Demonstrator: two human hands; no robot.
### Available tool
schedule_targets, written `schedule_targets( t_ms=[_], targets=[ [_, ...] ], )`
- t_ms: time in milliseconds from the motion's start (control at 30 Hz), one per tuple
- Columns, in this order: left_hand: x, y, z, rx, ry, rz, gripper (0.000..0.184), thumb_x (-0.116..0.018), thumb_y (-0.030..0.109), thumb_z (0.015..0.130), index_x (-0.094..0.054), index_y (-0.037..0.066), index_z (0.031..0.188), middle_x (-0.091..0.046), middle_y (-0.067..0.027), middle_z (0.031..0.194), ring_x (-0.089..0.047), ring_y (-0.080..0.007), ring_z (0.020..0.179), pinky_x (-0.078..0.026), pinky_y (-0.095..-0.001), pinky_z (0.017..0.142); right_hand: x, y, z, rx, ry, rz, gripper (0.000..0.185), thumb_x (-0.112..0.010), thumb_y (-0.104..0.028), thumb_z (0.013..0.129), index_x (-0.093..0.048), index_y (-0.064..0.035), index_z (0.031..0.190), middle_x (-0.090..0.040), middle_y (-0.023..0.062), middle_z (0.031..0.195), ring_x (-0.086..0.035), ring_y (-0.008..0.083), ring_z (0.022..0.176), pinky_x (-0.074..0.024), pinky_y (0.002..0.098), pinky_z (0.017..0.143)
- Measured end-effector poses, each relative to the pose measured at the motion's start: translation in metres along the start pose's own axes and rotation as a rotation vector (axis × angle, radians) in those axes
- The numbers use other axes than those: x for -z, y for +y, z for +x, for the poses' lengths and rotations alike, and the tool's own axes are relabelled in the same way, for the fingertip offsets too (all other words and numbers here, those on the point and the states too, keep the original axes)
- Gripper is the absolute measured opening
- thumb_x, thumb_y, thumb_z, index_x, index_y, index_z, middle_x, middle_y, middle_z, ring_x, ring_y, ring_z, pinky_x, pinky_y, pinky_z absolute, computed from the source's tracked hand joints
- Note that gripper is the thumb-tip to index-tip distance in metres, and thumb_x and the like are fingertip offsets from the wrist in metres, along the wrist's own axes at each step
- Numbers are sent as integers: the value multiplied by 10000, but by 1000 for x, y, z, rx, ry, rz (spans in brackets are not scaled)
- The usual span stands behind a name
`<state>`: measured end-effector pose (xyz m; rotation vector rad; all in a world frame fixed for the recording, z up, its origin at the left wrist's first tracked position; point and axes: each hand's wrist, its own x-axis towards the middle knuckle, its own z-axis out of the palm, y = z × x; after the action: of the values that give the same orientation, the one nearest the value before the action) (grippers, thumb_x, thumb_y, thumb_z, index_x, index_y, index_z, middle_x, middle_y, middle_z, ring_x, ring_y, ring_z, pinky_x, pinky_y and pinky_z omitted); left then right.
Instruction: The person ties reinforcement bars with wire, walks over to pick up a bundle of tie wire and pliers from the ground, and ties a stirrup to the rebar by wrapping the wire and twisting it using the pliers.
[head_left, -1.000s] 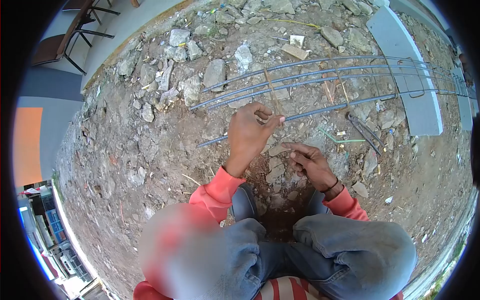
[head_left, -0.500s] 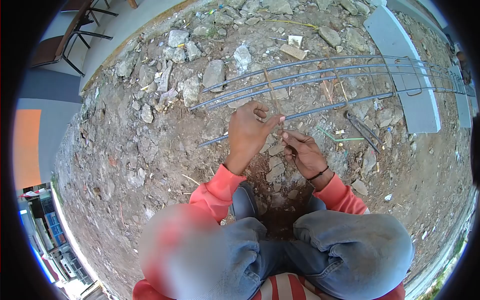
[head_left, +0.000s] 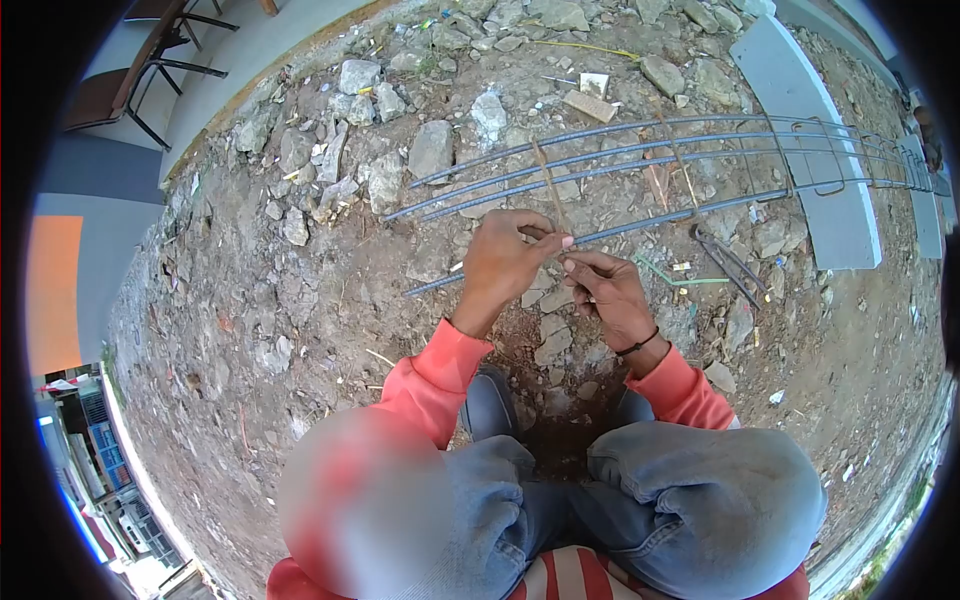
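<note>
1. I see the left hand (head_left: pixel 503 258) clamp its fingers on a long, ribbed, blue-grey steel bar (head_left: pixel 640 226) beside a thin, rusty wire stirrup (head_left: pixel 548 180), over rough, stony soil (head_left: pixel 330 345);
2. the right hand's (head_left: pixel 615 302) fingertips meet nearby; I cannot tell whether they grip anything.

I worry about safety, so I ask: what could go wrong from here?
The bare left hand might get scraped by the steel bar beside it. If that bar shifts, it could pinch the bare right hand close by. The pincers lying on the ground could perhaps trip someone.
</note>
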<state>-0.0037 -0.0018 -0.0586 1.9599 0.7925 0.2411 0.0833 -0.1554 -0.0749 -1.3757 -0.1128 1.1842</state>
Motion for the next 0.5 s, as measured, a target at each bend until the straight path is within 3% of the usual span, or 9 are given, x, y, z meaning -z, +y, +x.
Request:
schedule_targets(
  t_ms=[267, 500],
  targets=[
    [-9, -4, -2, 73, 54, -213, 233, -819, 252, 727, -710, 67, 818, -726, -57, 747, -673, -132, 638, -482, -277, 563, 1, -6, 10, -57, 51, 7, 201, -717, -196, 879, -642, -20, 818, -614, 8, 705, -488, 48, 521, -356, 201, 415],
    [-11, 7, -8, 90, 74, -301, 193, -806, 189, 739, -695, 44, 805, -731, -67, 753, -681, -109, 636, -480, -243, 547, -1, -6, 10, -17, 39, -11, 182, -712, -175, 880, -645, -16, 823, -602, 10, 688, -481, 48, 513, -355, 201, 412]
  ],
)
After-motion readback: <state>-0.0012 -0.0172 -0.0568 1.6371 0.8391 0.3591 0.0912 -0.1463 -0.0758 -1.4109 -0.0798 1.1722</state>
